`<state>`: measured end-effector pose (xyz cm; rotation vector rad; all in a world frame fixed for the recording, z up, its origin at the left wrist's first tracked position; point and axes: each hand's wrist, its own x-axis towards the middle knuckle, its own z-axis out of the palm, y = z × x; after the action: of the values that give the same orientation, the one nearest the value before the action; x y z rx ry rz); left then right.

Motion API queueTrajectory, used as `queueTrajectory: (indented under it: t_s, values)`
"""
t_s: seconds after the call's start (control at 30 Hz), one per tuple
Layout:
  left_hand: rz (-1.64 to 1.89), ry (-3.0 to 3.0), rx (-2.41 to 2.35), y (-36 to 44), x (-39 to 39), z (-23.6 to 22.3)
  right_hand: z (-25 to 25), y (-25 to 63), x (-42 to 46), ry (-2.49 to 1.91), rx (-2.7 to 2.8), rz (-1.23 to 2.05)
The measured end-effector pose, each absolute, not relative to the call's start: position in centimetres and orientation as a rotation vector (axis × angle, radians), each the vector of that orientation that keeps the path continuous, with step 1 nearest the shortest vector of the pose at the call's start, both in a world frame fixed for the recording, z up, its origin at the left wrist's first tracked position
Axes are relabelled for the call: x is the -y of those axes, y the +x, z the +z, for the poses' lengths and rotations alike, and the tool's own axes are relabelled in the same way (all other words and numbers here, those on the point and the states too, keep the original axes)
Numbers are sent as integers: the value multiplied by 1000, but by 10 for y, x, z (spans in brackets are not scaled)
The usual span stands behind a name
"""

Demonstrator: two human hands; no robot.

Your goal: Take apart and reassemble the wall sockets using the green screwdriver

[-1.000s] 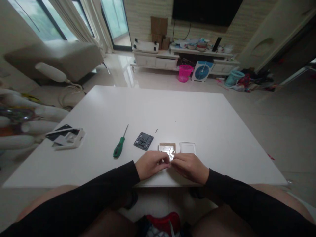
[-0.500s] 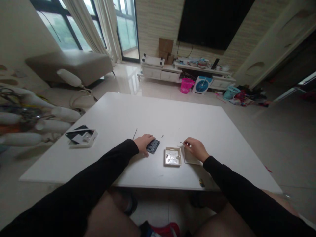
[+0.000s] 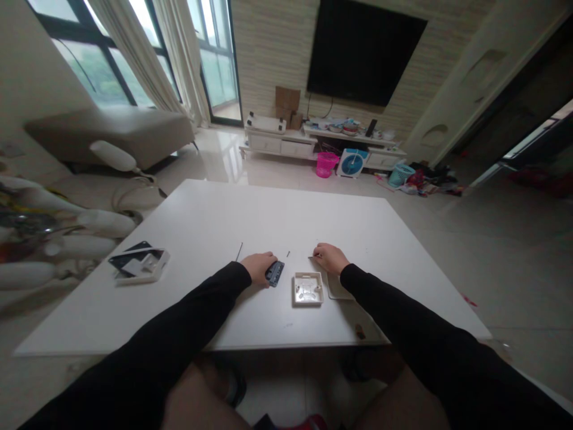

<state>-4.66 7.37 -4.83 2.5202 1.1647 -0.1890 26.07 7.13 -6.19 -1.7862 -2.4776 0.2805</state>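
Observation:
My left hand (image 3: 259,269) is closed around the near side of a dark grey rectangular switch or socket panel (image 3: 275,274), which rests on the white table (image 3: 286,215). Between the fingertips of my right hand (image 3: 331,259) is a small thin dark piece, likely a screw (image 3: 310,257). A white square wall box (image 3: 308,289) stands open side up between my hands. Partly under my right hand and wrist lies a flat pale plate (image 3: 339,289). Another small screw (image 3: 288,254) sits just beyond the panel. A thin metal rod (image 3: 240,251) pokes out behind my left hand, its other end hidden.
At the table's left is a second white box (image 3: 156,269) with a dark panel (image 3: 132,258) and white parts in it. A small dark and yellowish object (image 3: 360,331) lies near the front edge. A lamp with white shades (image 3: 98,221) stands beside the left edge.
My right hand has moved left with the small piece, closer to the wall box's far edge. The left hand stays on the panel. The whole view has shifted slightly.

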Motion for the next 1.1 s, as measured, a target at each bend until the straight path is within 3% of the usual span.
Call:
queueTrajectory:
  t_s: [0.3, 0.53, 0.7, 0.87, 1.1]
  values:
    - [-165, 2564, -1175, -42, -64, -30, -56, 280, -51, -1711, 2449, 349]
    - [151, 2441, -1043, -39, -39, -10, -29, 309, -6, -1422, 2487, 550]
    - [336, 1799, -721, -24, -18, -11, -8, 289, 22, -1174, 2319, 741]
    - [415, 854, -380, 0, 11, -25, 11, 261, 48, -1139, 1980, 1156]
    - [323, 568, -271, 7, 38, -29, 10, 259, 64, -1193, 1529, 1671]
